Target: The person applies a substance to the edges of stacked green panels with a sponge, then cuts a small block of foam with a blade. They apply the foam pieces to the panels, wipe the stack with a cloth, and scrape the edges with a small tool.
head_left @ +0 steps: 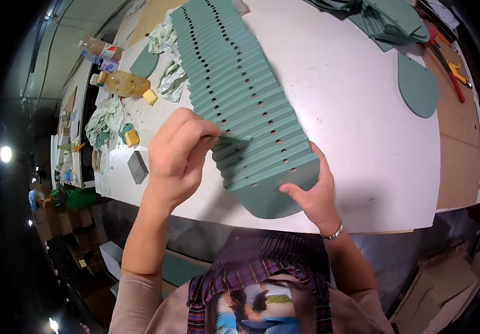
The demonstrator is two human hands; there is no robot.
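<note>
A long row of overlapping grey-green flat pieces (268, 195) runs from the near table edge to the far side, each with two small round holes. The nearest piece shows its rounded end. My right hand (317, 192) grips the right edge of this near end, thumb on top and fingers around the side, partly hidden. Above the row's left edge, my left hand (181, 150) is closed in a pinch. From its fingertips a thin greenish piece (237, 139) reaches over the holes; it is blurred, and its kind is unclear.
Left of the row are crumpled cloths (172, 80), a bottle of yellowish liquid (123, 83), yellow sponge blocks (132, 138) and a grey block (137, 167). At right lie a loose rounded green piece (418, 86), a green stack (390, 25) and red-handled pliers (456, 80).
</note>
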